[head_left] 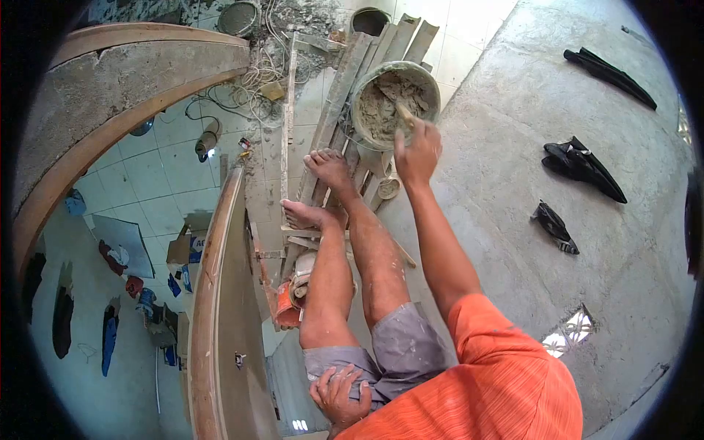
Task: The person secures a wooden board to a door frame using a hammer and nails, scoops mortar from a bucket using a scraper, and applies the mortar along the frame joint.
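My right hand (418,150) is closed round the pale wooden handle of a trowel (403,113). The trowel's blade sits in grey wet mortar (375,110), partly buried, inside a round bucket (433,121) beyond my feet. Below, my left hand (339,396) lies on my thigh with its fingers apart, on the grey shorts (407,341), and holds nothing. My bare feet (330,176) rest on wooden boards (334,110) beside the bucket.
A rough cement wall (506,161) with hung black bags (583,170) is at my right. To the left are a wood-edged opening (209,308) and a curved ledge (132,95). An orange bucket (287,304) stands below my legs. Cables (257,81) lie on the tiled floor.
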`<state>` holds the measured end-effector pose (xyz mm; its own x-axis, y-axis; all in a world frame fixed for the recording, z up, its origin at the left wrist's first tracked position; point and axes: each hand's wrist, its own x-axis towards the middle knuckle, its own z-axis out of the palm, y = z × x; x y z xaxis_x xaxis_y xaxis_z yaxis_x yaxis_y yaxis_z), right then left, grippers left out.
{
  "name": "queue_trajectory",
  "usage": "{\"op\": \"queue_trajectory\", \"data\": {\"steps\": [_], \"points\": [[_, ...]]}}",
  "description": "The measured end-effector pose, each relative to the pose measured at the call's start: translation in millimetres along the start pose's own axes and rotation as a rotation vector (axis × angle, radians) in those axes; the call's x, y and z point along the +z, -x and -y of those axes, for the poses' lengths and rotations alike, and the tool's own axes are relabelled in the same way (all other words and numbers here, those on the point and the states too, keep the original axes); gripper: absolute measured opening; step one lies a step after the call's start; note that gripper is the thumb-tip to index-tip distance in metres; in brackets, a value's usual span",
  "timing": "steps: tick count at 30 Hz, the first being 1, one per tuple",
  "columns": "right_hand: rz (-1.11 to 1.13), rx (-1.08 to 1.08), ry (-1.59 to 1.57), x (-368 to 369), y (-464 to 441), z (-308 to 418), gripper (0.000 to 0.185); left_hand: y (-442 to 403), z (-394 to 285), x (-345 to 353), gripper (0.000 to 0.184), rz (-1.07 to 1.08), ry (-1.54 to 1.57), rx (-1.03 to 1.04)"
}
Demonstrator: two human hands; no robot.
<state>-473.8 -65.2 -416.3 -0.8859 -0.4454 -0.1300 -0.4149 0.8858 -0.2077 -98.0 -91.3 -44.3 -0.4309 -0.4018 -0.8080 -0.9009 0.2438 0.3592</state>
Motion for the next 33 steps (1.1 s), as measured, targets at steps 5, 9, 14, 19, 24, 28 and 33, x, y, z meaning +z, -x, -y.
{"op": "queue_trajectory", "data": {"steps": [5, 9, 14, 19, 24, 28, 33], "points": [[0.280, -0.016, 0.103, 36.0, -54.4, -27.9, 0.044, -0.9, 1.5, -3.3, 0.025, 0.006, 0.023, -0.025], [0.396, 0.062, 0.054, 9.0, -68.6, -22.1, 0.040, -2.9, -0.5, -3.8, 0.026, 0.027, 0.014, -0.019], [0.424, 0.216, -0.291, -16.0, -40.7, -44.8, 0.040, -2.8, -3.8, -5.8, 0.026, 0.015, 0.042, -0.001], [0.505, 0.869, -0.870, -27.0, -37.8, -38.0, 0.026, -37.5, 6.8, -7.3, 0.028, -0.014, 0.093, 0.052], [0.485, 1.131, -1.063, 2.3, -73.5, -43.5, 0.027, -124.0, 15.7, 24.0, 0.033, -0.150, 0.229, 0.002], [0.563, 1.153, -0.976, 37.8, -99.2, -69.5, 0.026, -139.2, -3.3, 22.7, 0.037, -0.093, 0.170, 0.024], [0.391, 0.690, -0.747, 79.9, -105.1, -73.1, 0.019, -138.6, 3.1, 25.8, 0.039, -0.084, 0.205, 0.003]]}}
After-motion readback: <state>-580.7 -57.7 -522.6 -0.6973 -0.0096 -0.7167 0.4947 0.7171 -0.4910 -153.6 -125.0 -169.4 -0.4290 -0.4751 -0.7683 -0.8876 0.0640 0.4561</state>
